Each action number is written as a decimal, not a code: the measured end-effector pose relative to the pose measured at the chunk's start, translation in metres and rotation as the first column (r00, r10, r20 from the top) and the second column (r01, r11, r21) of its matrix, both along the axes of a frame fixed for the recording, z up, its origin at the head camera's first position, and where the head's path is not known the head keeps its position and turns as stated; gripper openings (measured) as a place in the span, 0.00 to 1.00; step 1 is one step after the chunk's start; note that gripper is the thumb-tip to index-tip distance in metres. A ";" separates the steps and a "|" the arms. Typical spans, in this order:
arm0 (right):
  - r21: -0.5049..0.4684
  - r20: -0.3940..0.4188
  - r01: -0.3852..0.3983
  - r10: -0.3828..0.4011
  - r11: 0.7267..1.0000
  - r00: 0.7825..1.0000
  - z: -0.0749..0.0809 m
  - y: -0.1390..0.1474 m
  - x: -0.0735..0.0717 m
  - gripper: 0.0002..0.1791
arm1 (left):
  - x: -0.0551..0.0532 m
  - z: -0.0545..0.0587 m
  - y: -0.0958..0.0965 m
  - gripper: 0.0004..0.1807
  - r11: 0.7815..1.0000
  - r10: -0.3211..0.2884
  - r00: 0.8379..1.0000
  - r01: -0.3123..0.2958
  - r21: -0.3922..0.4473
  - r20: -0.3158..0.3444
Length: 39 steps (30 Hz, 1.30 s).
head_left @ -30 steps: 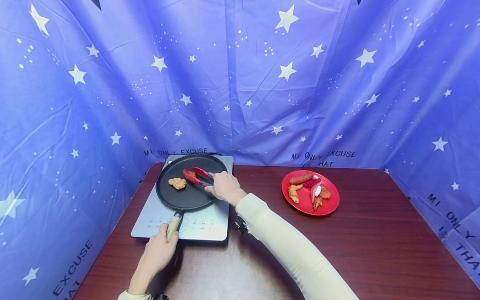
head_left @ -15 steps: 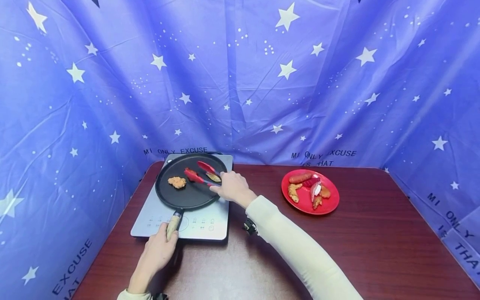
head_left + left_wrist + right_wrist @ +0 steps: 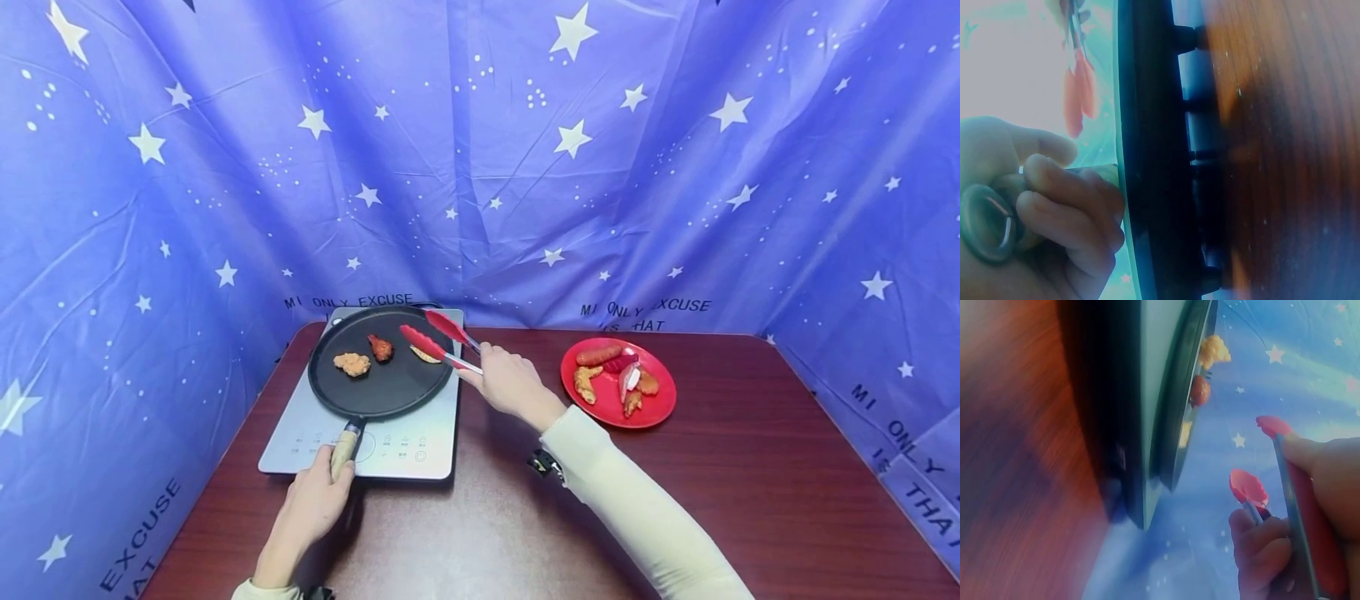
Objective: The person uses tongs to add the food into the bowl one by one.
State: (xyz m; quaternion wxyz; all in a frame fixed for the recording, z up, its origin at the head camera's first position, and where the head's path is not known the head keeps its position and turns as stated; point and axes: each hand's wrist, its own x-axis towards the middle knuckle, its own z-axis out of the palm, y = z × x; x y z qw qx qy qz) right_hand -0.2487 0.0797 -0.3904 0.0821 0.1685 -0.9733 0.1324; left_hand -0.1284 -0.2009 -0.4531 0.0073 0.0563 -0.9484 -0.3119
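My left hand (image 3: 317, 498) grips the pale handle (image 3: 345, 447) of a black flat frying pan (image 3: 375, 396), which sits on a silver induction cooker (image 3: 420, 454). In the left wrist view the fingers (image 3: 1066, 219) curl round that handle. My right hand (image 3: 513, 382) holds red-tipped tongs (image 3: 442, 350), spread apart with nothing between the tips, over the pan's right rim. Inside the pan lie a breaded fried piece (image 3: 352, 364), a browned drumstick (image 3: 381, 348) and a pale yellowish wedge (image 3: 426, 354), partly covered by the tongs.
To the right, a red plate (image 3: 652, 412) bears a sausage (image 3: 598, 356), a fried chicken wing (image 3: 587, 385) and several other food pieces. All of it stands on a dark red wooden table (image 3: 750, 467). A blue star-printed curtain (image 3: 510, 167) encloses the back and sides.
The tongs have opened and let go of the drumstick, which stays in the pan. My right hand has drawn back to the right with them. The left hand keeps its hold on the handle.
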 end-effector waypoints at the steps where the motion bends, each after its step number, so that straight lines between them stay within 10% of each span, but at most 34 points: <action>1: -0.001 -0.010 0.006 -0.006 1.000 1.000 -0.001 0.005 0.001 0.28 | 0.000 0.000 0.000 0.14 1.000 -0.002 1.000 0.002 -0.001 -0.002; 39: -0.112 0.065 0.269 -0.263 0.957 0.963 -0.040 0.177 0.059 0.39 | 0.000 0.002 0.000 0.14 1.000 -0.008 1.000 0.008 -0.001 -0.011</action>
